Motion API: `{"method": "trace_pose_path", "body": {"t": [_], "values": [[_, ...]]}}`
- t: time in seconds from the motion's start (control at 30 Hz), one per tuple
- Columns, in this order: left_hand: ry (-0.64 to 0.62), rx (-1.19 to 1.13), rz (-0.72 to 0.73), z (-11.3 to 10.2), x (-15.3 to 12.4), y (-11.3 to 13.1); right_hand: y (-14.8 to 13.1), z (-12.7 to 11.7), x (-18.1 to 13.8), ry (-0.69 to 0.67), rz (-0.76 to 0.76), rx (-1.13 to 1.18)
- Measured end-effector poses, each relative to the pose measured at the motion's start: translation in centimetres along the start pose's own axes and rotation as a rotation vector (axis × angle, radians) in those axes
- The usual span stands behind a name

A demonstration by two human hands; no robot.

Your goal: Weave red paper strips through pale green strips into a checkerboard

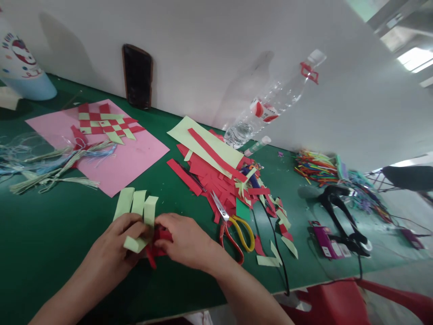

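Low over the green table, my left hand [126, 239] is closed on pale green paper strips [138, 201], whose ends fan out above its fingers. One pale end folds forward below the knuckles. My right hand [186, 241] pinches red paper strips [162, 235] that cross the pale ones between both hands. The crossing itself is mostly covered by my fingers. To the right lie open scissors [226, 215] with one red and one yellow handle. On a pink sheet [135, 167] at the left rests a woven red and pale green paper piece [101, 121].
Red paper scraps [216, 183] are heaped beneath a pale green sheet [203, 140]. A phone [137, 76] and a clear plastic bottle [267, 108] lean at the wall. Tangled threads [61, 162] lie left. A black cable [275, 243] crosses the right side, near a purple box [326, 241].
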State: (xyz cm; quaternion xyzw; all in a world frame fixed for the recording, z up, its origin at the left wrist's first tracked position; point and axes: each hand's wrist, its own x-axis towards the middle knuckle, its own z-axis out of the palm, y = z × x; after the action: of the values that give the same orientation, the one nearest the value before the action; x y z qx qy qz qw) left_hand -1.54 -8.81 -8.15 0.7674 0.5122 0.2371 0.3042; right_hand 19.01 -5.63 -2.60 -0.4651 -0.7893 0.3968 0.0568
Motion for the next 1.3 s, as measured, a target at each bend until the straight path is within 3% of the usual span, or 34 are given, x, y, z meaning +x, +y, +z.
{"method": "trace_pose_path", "body": {"t": [0.13,0.27,0.43,0.67,0.9,1.1,1.3], "values": [[0.016,-0.069,0.075,-0.7,0.1,0.4,0.3,-0.7,-0.7,-0.025,0.016,0.011],[-0.073,-0.086,0.028,-1.0,0.2,0.6,0.4,-0.8,-0.4,-0.003,0.054,-0.002],[-0.038,-0.027,-0.007,-0.5,0.0,0.5,0.5,-1.0,0.0,0.004,0.045,0.001],[-0.034,0.056,0.098,-0.5,-0.2,0.2,1.1,-1.9,1.0,0.008,0.155,0.075],[-0.093,0.054,0.136,-0.7,-0.1,0.4,1.5,-2.9,4.2,-0.042,0.076,0.126],[-0.027,0.093,0.133,-0.2,-0.4,0.2,2.1,-3.8,7.5,-0.206,-0.066,0.187],[0.004,0.112,0.115,0.0,-0.5,0.0,1.1,-4.5,7.7,-0.236,-0.128,0.261]]}}
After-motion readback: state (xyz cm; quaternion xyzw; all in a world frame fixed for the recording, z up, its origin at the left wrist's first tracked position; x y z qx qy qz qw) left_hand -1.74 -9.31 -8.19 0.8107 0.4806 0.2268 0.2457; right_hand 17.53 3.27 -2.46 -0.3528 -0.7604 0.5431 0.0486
